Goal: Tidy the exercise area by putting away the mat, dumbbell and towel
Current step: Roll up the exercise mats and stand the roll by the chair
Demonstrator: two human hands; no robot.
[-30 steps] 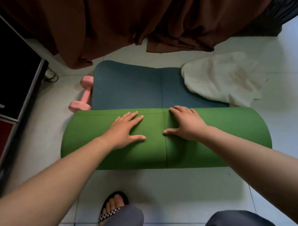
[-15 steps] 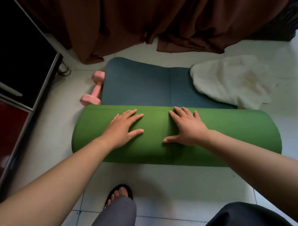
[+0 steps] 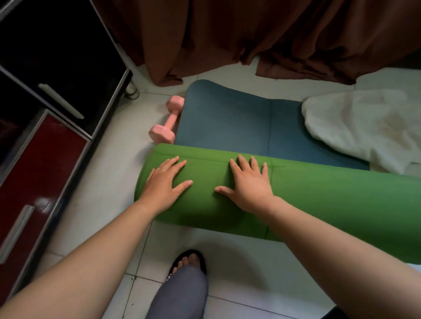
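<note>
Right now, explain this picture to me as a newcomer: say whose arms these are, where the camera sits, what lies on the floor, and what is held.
No machine here: a person wears one camera on the head, looking down at their own bare arms. The left hand and right hand lie flat, fingers straight, on the rolled green part of the mat, pressing it; nothing is gripped. Its unrolled blue part lies beyond on the tiled floor. A pink dumbbell lies by the mat's left edge; a white towel overlaps its right side. A brown curtain hangs behind, a dark cabinet stands left.
</note>
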